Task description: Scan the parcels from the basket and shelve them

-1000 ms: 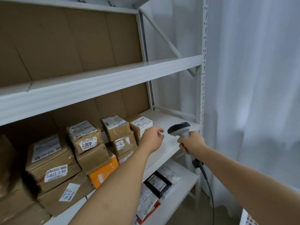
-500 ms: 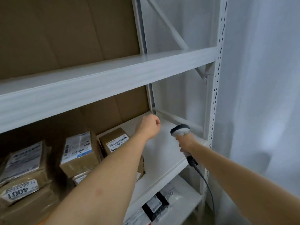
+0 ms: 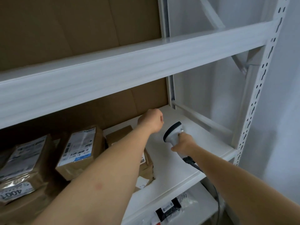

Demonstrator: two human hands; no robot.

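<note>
I see taped cardboard parcels (image 3: 79,150) stacked on the middle shelf (image 3: 178,168), lower left of the frame. They look stiff and light, the tape slick; I judge opposite side faces the safest hold. My left hand (image 3: 151,120), frame centre, is curled into a fist over bare shelf and holds nothing. My right hand (image 3: 182,144) grips the scanner (image 3: 172,133) handle.

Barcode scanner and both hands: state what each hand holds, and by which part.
The right hand grips the barcode scanner by its handle, below the head. The left hand is curled and holds nothing visible.
</note>
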